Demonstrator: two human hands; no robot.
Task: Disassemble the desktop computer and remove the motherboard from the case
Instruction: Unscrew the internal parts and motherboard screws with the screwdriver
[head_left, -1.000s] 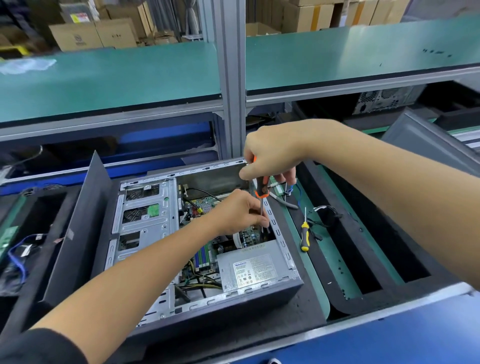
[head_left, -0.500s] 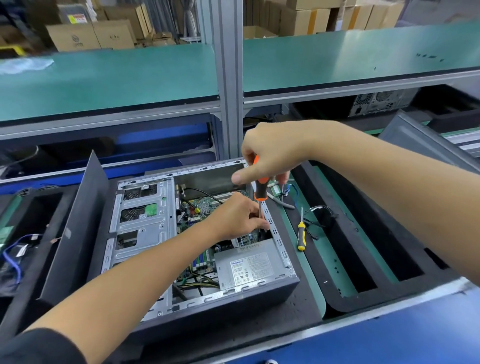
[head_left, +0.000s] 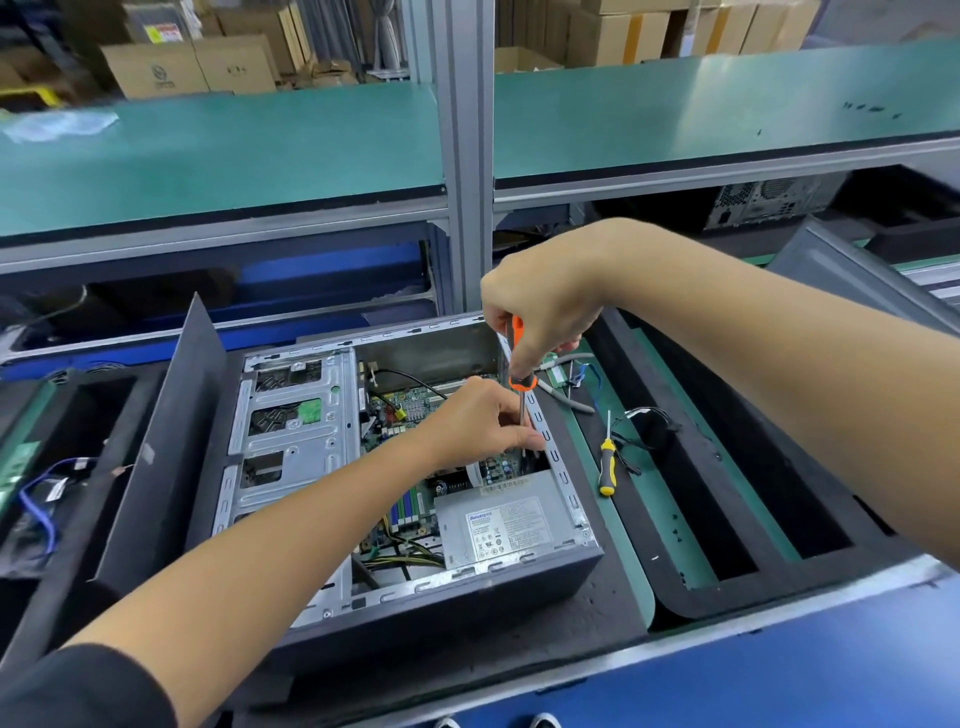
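An open desktop case (head_left: 540, 587) lies on its side on black foam. Inside it show the green motherboard (head_left: 410, 410), a silver drive cage (head_left: 291, 441) and a grey power supply (head_left: 509, 525). My right hand (head_left: 540, 312) grips the orange-and-black handle of a screwdriver (head_left: 519, 382) that stands upright over the case's right side. My left hand (head_left: 483, 421) pinches the screwdriver's metal shaft low down, just above the board. The tip is hidden behind my fingers.
A yellow-handled screwdriver (head_left: 607, 462) lies on the green mat right of the case, near black cables (head_left: 644, 431) and a small green card (head_left: 561, 371). A dark side panel (head_left: 171, 447) leans at the case's left. Black foam trays flank both sides. A metal post (head_left: 467, 156) rises behind.
The screwdriver has come a little more upright under my right hand, whose fingers have shifted on the handle. My left hand stays at the shaft.
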